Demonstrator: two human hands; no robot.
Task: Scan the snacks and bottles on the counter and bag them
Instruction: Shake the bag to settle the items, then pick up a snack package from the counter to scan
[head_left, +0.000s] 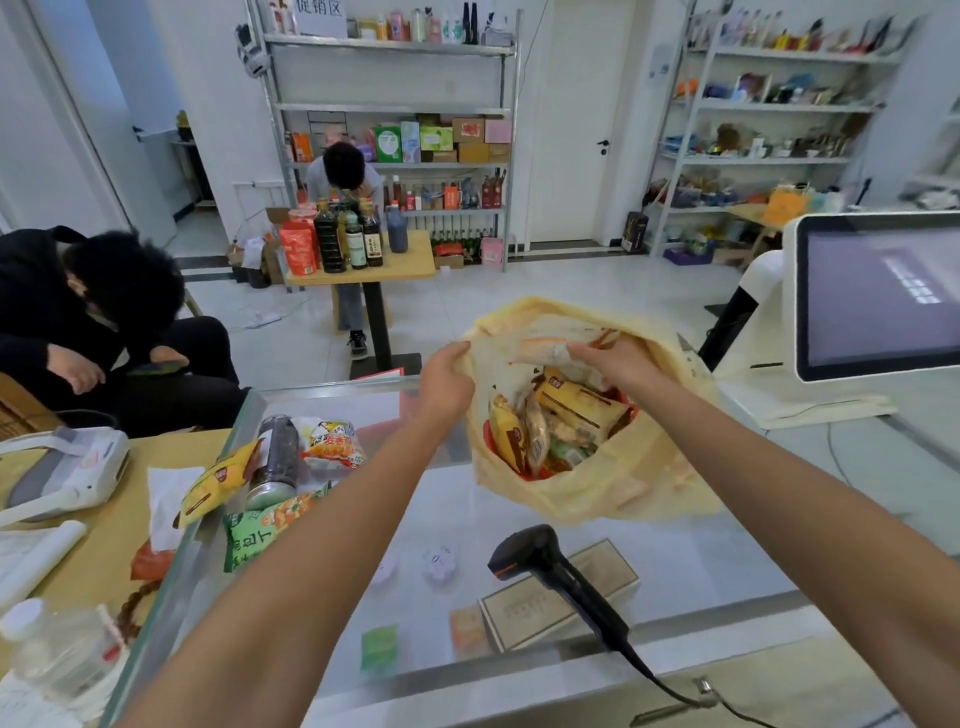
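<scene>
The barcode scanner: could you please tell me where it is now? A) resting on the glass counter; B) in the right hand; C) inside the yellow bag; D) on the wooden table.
A: the barcode scanner rests on the glass counter, while the left hand grips the yellow bag and the right hand holds a snack packet at its mouth.

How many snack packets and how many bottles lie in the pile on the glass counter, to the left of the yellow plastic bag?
Snack packets: 3 (yellow plastic packet, white-and-orange plastic packet, green plastic packet)
Bottles: 1 (dark cylindrical bottle, lying on its side)
Total: 4
</scene>
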